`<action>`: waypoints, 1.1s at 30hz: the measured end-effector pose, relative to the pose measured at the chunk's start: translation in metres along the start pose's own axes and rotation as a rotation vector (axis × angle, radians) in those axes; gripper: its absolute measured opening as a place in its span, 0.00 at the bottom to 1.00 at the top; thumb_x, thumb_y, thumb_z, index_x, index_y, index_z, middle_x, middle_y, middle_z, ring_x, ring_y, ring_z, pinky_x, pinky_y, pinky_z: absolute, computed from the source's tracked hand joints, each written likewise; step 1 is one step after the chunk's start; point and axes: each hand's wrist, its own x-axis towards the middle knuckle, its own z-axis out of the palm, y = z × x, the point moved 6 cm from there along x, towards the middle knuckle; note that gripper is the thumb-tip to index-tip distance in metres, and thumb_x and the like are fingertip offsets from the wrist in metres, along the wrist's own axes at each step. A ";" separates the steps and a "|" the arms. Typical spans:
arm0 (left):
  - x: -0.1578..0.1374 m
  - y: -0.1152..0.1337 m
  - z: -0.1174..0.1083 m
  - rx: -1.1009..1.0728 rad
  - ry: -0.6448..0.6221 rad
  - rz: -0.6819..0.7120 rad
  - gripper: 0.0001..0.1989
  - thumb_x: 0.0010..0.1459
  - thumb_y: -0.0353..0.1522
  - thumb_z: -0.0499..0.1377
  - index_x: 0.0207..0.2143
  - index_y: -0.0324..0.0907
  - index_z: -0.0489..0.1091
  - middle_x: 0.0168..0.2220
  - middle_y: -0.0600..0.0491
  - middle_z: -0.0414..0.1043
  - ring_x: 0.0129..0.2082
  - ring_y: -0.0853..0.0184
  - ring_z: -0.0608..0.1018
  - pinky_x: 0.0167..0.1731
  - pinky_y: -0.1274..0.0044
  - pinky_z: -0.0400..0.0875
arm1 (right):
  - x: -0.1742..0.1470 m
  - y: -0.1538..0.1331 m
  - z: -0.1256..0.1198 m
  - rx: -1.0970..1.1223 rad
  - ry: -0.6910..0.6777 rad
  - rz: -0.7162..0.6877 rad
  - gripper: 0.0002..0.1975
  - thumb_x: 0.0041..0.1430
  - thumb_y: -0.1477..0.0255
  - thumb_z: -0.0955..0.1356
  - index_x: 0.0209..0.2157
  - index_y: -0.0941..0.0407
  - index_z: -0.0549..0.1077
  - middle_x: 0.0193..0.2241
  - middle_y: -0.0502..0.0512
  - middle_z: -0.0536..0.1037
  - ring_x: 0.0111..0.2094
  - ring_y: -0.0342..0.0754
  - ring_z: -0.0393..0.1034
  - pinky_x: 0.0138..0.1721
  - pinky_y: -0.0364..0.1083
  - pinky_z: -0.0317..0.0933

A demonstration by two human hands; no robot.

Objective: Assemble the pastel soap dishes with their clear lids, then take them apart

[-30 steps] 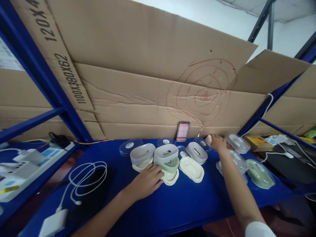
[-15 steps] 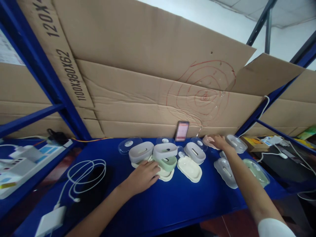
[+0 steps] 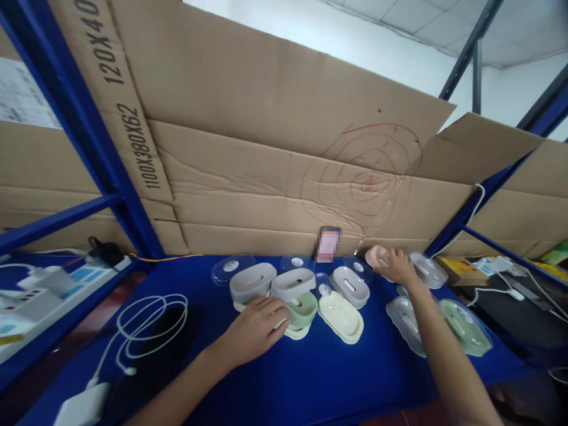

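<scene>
My left hand is bent over the near left end of a green oval soap dish, its fingers curled against it and partly hidden. Above that dish, a lilac-grey soap dish leans with its left end lower, close to my fingertips. A cream tray shows underneath. Farther back on the right, my right hand has its fingers closed on a pale pink soap dish, whose right side is covered by the hand. Another lilac-grey dish stands left of the leaning one.
A cream tray and a lilac-grey dish lie mid-table. Clear lids line the back. Lidded green and grey dishes sit right. A phone leans on the cardboard wall. A white cable coils left.
The middle lilac-grey dish has tipped, its left end dropping toward my left hand. The pink dish now shows more of itself at my right hand. The camera view has tilted slightly upward.
</scene>
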 end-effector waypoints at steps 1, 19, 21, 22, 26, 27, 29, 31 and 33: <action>-0.001 0.001 -0.002 -0.080 0.040 -0.019 0.11 0.76 0.32 0.55 0.53 0.47 0.75 0.51 0.49 0.80 0.51 0.57 0.82 0.54 0.64 0.77 | -0.009 -0.013 -0.009 0.027 0.024 -0.013 0.43 0.59 0.55 0.78 0.71 0.55 0.65 0.61 0.75 0.75 0.60 0.75 0.73 0.55 0.64 0.68; -0.011 -0.067 -0.014 -1.301 0.737 -0.780 0.52 0.47 0.47 0.80 0.70 0.52 0.61 0.66 0.45 0.70 0.65 0.53 0.75 0.60 0.69 0.76 | -0.044 -0.303 -0.039 0.929 -0.424 -0.689 0.53 0.62 0.41 0.73 0.77 0.55 0.58 0.74 0.68 0.64 0.73 0.63 0.62 0.73 0.61 0.57; -0.015 -0.073 -0.011 -1.265 0.788 -0.830 0.50 0.48 0.47 0.80 0.69 0.54 0.62 0.66 0.47 0.70 0.63 0.56 0.76 0.58 0.71 0.76 | -0.034 -0.294 -0.020 0.839 -0.395 -0.573 0.53 0.62 0.39 0.72 0.77 0.57 0.59 0.74 0.71 0.63 0.74 0.66 0.60 0.73 0.64 0.56; -0.017 -0.076 -0.008 -1.257 0.799 -0.851 0.49 0.49 0.47 0.80 0.69 0.55 0.63 0.66 0.48 0.70 0.63 0.57 0.77 0.57 0.72 0.76 | -0.031 -0.291 -0.012 0.789 -0.389 -0.524 0.53 0.64 0.39 0.71 0.77 0.58 0.58 0.74 0.72 0.63 0.75 0.68 0.59 0.73 0.65 0.56; -0.017 -0.081 0.001 -1.241 0.794 -0.891 0.48 0.49 0.47 0.80 0.68 0.55 0.63 0.66 0.48 0.71 0.62 0.58 0.77 0.56 0.73 0.76 | -0.033 -0.286 0.002 0.682 -0.400 -0.473 0.49 0.69 0.45 0.69 0.76 0.64 0.58 0.75 0.75 0.59 0.77 0.69 0.54 0.76 0.65 0.51; -0.017 -0.082 0.001 -1.233 0.794 -0.896 0.49 0.48 0.48 0.80 0.68 0.55 0.63 0.66 0.48 0.71 0.62 0.58 0.77 0.56 0.73 0.77 | -0.034 -0.287 -0.002 0.680 -0.379 -0.491 0.48 0.70 0.46 0.69 0.76 0.65 0.58 0.76 0.75 0.58 0.78 0.68 0.51 0.77 0.65 0.48; -0.017 -0.083 0.001 -1.221 0.793 -0.899 0.49 0.48 0.49 0.80 0.68 0.54 0.63 0.65 0.48 0.72 0.62 0.58 0.77 0.56 0.74 0.77 | -0.040 -0.292 -0.018 0.714 -0.308 -0.584 0.44 0.73 0.49 0.67 0.76 0.63 0.59 0.77 0.72 0.57 0.79 0.65 0.48 0.78 0.64 0.44; -0.017 -0.083 0.001 -1.233 0.778 -0.886 0.49 0.49 0.49 0.79 0.69 0.55 0.63 0.64 0.49 0.73 0.61 0.58 0.78 0.55 0.74 0.77 | -0.052 -0.303 -0.038 0.783 -0.256 -0.757 0.38 0.75 0.50 0.65 0.75 0.59 0.61 0.75 0.68 0.62 0.77 0.60 0.55 0.76 0.61 0.50; -0.016 -0.084 0.002 -1.271 0.758 -0.858 0.49 0.50 0.50 0.79 0.70 0.55 0.62 0.65 0.49 0.73 0.61 0.59 0.78 0.55 0.74 0.78 | -0.066 -0.315 -0.052 0.830 -0.261 -0.932 0.32 0.76 0.52 0.65 0.73 0.54 0.67 0.70 0.64 0.72 0.71 0.56 0.66 0.71 0.57 0.59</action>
